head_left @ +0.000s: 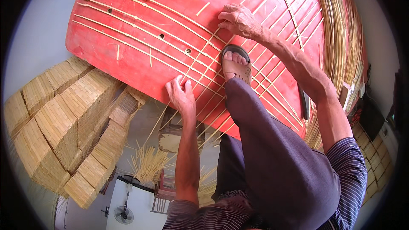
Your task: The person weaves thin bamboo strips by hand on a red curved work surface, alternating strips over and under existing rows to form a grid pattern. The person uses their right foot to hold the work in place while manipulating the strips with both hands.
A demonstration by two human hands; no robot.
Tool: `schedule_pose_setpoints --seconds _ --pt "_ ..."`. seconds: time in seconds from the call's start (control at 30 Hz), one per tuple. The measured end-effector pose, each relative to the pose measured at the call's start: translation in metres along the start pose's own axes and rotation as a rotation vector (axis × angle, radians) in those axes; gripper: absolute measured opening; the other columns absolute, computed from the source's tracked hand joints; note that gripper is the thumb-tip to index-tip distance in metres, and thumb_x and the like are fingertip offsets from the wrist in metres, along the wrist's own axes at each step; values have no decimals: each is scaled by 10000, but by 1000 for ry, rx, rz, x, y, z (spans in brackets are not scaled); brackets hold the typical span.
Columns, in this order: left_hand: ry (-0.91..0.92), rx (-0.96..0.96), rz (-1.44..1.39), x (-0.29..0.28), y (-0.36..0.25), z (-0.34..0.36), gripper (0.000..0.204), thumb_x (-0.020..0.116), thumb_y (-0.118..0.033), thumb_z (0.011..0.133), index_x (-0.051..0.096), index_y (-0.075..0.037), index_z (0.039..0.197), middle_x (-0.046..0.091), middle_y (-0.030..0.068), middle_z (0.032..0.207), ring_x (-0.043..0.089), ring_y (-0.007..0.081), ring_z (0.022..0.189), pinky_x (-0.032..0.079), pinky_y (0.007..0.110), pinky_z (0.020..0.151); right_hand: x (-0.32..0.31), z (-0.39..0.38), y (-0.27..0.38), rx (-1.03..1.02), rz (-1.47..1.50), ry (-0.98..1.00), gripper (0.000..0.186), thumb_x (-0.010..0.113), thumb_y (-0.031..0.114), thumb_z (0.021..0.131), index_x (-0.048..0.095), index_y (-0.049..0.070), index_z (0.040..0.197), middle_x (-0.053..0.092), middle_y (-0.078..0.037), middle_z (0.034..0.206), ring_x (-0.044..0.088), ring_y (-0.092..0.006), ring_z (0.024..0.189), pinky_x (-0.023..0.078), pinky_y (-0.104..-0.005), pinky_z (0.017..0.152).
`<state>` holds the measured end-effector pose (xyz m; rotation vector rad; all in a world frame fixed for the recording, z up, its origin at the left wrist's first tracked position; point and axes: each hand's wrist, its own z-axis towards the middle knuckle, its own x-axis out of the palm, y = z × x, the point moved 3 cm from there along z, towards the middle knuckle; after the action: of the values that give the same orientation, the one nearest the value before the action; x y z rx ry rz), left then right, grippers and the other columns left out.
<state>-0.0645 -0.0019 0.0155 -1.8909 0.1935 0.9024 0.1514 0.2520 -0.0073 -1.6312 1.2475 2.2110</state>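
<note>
Long, pale split-cane strips (155, 10) lie crossed in an open lattice on a red board (140, 57). At the board's near edge, my left hand (182, 95) is closed, thumb and fingers pinching a slanting strip. Farther up and to the right, my right hand (238, 20) has its fingers curled down over the upper end of what looks like the same strip; its fingertips are partly hidden. Between my hands, my sandalled foot (236, 64) presses on the crossing strips and covers part of them.
A thick bundle of long strips (330, 38) runs along the board's right side. Stacked woven pieces (72, 119) stand at left, below the board. Cut strips (149, 162) are heaped near a small stool (166, 185). A dark blade-like tool (304, 102) lies by the lattice's right edge.
</note>
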Motion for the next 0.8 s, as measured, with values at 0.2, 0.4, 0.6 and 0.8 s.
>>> schedule_pose_setpoints --seconds 0.2,0.4,0.6,0.8 --pt "-61 206 66 10 -14 10 357 716 -33 858 631 8 1202 545 139 1017 564 229 840 500 347 715 10 2 28 -7 13 74 113 670 129 790 619 69 872 582 -112 924 626 -324 933 517 -446 758" --pt "-56 144 -10 23 -20 10 317 714 -32 846 641 19 1150 549 162 998 563 281 896 498 373 724 20 4 28 -135 -130 123 80 631 109 790 612 45 835 590 -134 921 650 -335 875 530 -453 720" --pt "-78 203 16 22 -15 7 268 681 -46 871 645 18 1129 552 170 979 560 310 894 489 409 757 7 17 42 -159 -220 285 91 618 101 821 622 17 856 610 -152 898 683 -334 792 554 -431 653" --pt "-54 185 14 23 -15 8 242 668 -70 888 647 16 1113 562 173 969 558 312 911 486 412 775 3 16 52 -187 -318 325 84 620 110 836 632 35 873 634 -140 881 689 -337 779 545 -446 655"
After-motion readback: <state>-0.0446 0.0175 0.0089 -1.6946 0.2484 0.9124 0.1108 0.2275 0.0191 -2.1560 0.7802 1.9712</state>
